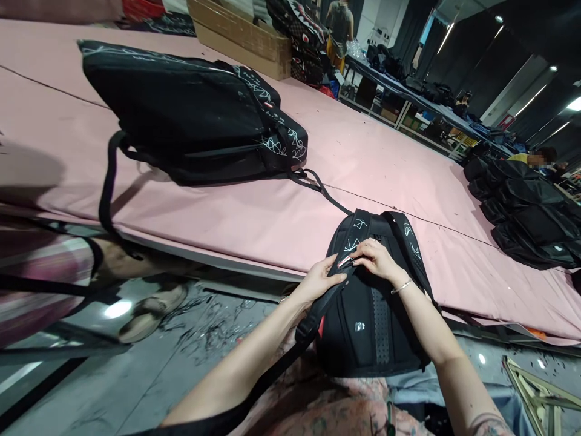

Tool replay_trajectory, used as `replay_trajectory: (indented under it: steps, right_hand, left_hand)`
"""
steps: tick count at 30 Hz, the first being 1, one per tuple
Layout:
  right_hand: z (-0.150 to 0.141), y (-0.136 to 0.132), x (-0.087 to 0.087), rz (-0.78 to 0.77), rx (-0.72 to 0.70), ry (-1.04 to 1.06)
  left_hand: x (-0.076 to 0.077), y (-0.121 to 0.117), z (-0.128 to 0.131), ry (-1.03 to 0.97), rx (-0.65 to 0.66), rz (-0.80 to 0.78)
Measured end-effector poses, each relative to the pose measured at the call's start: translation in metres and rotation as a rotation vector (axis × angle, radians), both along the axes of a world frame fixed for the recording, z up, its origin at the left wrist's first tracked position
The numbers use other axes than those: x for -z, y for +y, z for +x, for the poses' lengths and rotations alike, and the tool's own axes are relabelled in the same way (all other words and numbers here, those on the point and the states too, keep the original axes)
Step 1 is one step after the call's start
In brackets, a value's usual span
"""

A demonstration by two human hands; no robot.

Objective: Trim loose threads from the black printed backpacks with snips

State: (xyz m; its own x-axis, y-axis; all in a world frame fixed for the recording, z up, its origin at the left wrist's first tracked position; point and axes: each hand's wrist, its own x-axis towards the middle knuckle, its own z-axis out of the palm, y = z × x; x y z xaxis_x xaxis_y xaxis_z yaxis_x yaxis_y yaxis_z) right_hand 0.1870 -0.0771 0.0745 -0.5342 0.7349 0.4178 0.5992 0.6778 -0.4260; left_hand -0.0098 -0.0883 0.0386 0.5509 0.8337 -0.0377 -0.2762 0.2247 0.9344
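At the bench's near edge, our left hand pinches a bag strap. Our right hand pinches a shiny piece.

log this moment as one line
left hand: holding black fabric shoulder strap; right hand: pinching small shiny object at strap; black fabric backpack: straps facing camera

Bag workshop, long pink-covered worktable, piled black bags, cardboard box, dark scraps across floor
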Motion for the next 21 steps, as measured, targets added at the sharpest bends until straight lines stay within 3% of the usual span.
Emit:
replay_trajectory:
  steps: [3, 9, 14, 21]
  right_hand:
    - [-0.002, -0.014, 0.004, 0.045, 0.125, 0.038]
    - [-0.008, -0.062, 0.008, 0.090, 0.518, 0.231]
    - [-0.013, -0.089, 0.007, 0.104, 0.601, 0.174]
    - [-0.023, -0.096, 0.011, 0.171, 0.706, -0.003]
  left_hand:
    - [-0.002, -0.001, 0.004, -0.017, -0.011, 0.001]
    - [-0.010, -0.009, 0.012, -0.001, -0.081, 0.080]
    - [-0.011, -0.016, 0.023, 0.034, -0.139, 0.119]
    - [-0.014, -0.022, 0.030, 0.053, -0.141, 0.143]
